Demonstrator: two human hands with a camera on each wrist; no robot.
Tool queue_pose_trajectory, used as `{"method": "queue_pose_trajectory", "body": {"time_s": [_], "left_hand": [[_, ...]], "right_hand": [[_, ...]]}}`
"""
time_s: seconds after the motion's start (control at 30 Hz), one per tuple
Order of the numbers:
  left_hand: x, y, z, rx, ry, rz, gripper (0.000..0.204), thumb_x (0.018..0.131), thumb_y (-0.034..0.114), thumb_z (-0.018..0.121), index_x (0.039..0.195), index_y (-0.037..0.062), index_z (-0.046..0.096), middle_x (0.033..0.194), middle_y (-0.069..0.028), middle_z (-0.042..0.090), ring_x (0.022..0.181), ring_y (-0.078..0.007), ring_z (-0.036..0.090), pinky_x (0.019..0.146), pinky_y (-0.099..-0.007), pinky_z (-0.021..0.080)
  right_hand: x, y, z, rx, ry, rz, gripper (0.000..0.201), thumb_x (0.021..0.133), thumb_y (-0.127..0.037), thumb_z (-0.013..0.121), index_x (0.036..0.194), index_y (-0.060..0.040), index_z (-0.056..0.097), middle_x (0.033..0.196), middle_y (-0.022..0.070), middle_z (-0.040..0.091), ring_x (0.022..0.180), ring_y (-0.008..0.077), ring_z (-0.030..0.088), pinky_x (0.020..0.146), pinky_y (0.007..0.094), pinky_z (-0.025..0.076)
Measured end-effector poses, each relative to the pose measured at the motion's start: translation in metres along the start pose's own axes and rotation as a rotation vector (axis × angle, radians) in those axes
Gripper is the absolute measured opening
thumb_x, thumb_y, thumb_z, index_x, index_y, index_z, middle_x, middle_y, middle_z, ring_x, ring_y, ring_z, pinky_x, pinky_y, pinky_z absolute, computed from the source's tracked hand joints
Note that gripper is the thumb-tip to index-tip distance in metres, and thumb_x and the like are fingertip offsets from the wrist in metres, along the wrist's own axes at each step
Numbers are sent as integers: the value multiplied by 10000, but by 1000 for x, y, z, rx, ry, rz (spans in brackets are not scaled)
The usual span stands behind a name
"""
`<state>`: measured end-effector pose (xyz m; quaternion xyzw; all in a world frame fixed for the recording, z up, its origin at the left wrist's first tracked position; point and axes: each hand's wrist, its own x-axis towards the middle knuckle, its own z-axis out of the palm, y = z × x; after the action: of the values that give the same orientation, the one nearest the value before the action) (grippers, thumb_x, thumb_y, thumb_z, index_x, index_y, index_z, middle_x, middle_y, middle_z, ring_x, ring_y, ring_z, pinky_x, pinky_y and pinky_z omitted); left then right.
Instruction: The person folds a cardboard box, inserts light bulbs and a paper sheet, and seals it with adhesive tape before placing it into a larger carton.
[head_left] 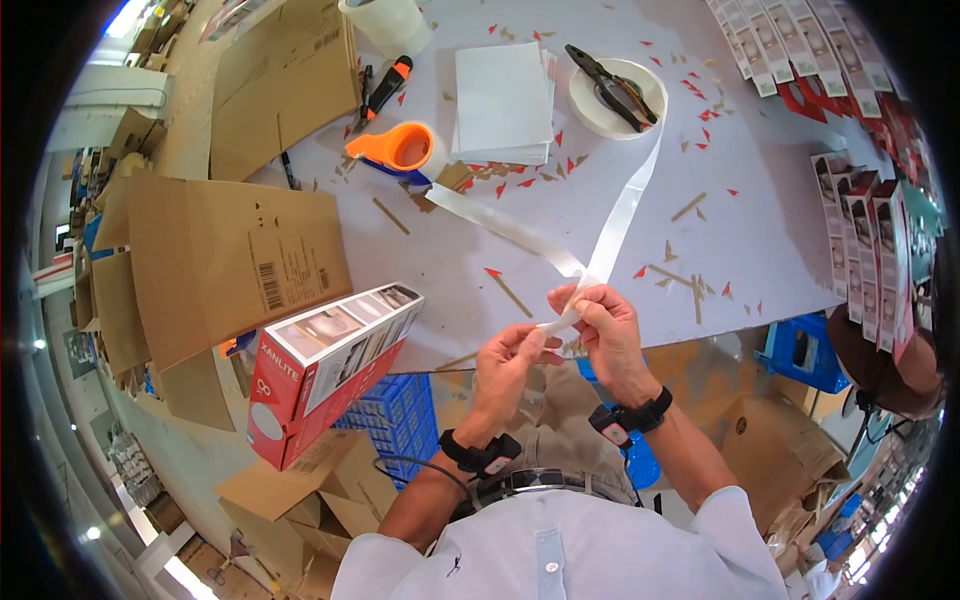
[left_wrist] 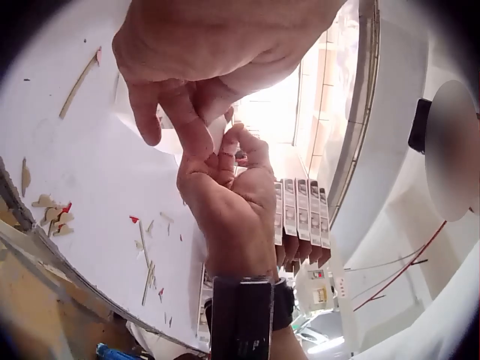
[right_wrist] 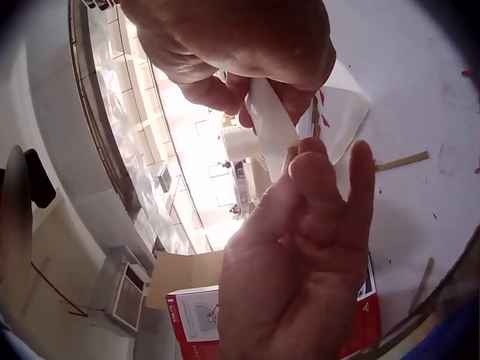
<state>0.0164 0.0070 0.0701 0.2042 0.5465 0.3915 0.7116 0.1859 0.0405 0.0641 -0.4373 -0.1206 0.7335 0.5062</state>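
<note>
A long strip of white tape point(head_left: 622, 205) runs from the white roll point(head_left: 590, 110) at the table's back down to both hands near the front edge. The left hand point(head_left: 507, 375) pinches the strip's near end between thumb and fingers. Close beside it, the right hand point(head_left: 612, 345) pinches the strip a little farther along. Another white strip point(head_left: 500, 225) stretches from beside the orange tape dispenser point(head_left: 408, 148) to the same spot by the right fingers. In the right wrist view, the tape point(right_wrist: 271, 124) spans between the right hand point(right_wrist: 232, 37) above and the left hand point(right_wrist: 296, 262) below.
Black-handled pliers point(head_left: 612, 90) lie on the tape roll. Behind are a stack of white sheets point(head_left: 503, 100) and an orange-black cutter point(head_left: 388, 88). Cardboard boxes point(head_left: 235, 270) and a red-white box point(head_left: 330, 370) stand at left, printed boxes point(head_left: 870, 250) at right. Red and brown scraps are scattered about.
</note>
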Motion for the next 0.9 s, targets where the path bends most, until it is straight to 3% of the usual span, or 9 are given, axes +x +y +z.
{"method": "queue_pose_trajectory", "body": {"time_s": [0.13,0.27,0.37,0.47,0.57,0.63,0.67,0.77,0.9], "left_hand": [[11,-7,-10,174,174,205,183,1041,121,610,1062,-48,677,865,-128,738,716,-178,706,725,-304,595],[39,-45,-39,110,269,133,194,1037,141,614,1047,-44,675,802,-105,712,662,-162,684,648,-284,564],[42,-53,-48,124,303,57,206,1034,161,616,1031,-35,679,757,-82,690,623,-139,656,605,-268,534],[32,-43,-51,227,336,75,213,1048,182,602,1025,-19,669,727,-63,658,601,-118,608,579,-257,504],[2,-19,-35,239,345,151,210,1054,188,593,1017,-3,672,706,-37,632,581,-101,564,559,-242,461],[-13,-11,-30,166,304,168,202,1058,183,589,1010,6,674,706,-23,622,588,-94,552,561,-236,444],[-20,-7,-27,123,249,154,205,1061,184,587,1005,6,672,711,-25,626,598,-95,560,571,-238,451],[-37,1,-22,-9,59,86,248,1081,216,575,984,7,667,728,-39,644,645,-110,600,621,-254,486],[-58,29,-12,-144,-62,-27,318,1099,280,541,988,11,670,757,-56,659,657,-132,620,641,-268,509]], "right_hand": [[0,2,-8,-65,57,27,48,938,-33,642,924,-19,686,1221,145,695,1116,203,654,1028,385,526],[-13,5,-41,-125,196,197,55,922,-27,652,876,-39,680,1315,115,645,1170,199,620,1049,405,527],[-21,-5,-32,-122,152,128,32,908,-39,684,884,-35,706,1367,106,566,1136,147,577,1011,368,516],[-22,-10,-39,-493,122,-71,23,893,-50,711,875,-36,716,1308,84,560,1096,152,569,978,351,510],[-30,-19,-26,-588,151,-210,22,851,-41,727,863,-29,712,1246,94,571,1082,187,581,948,360,504],[-36,-29,-19,-888,67,-444,61,816,-16,723,875,-25,708,1233,109,570,1069,214,588,932,366,506],[-38,-34,-14,-1033,24,-565,86,798,-4,721,880,-23,706,1227,116,570,1063,228,591,924,369,508],[-46,-46,4,-1089,-70,-742,162,747,26,710,898,-30,699,1178,136,579,993,257,606,871,369,520],[-47,-59,20,-1214,-227,-1024,224,686,37,719,893,-43,690,1094,108,610,919,261,620,814,382,538]]}}
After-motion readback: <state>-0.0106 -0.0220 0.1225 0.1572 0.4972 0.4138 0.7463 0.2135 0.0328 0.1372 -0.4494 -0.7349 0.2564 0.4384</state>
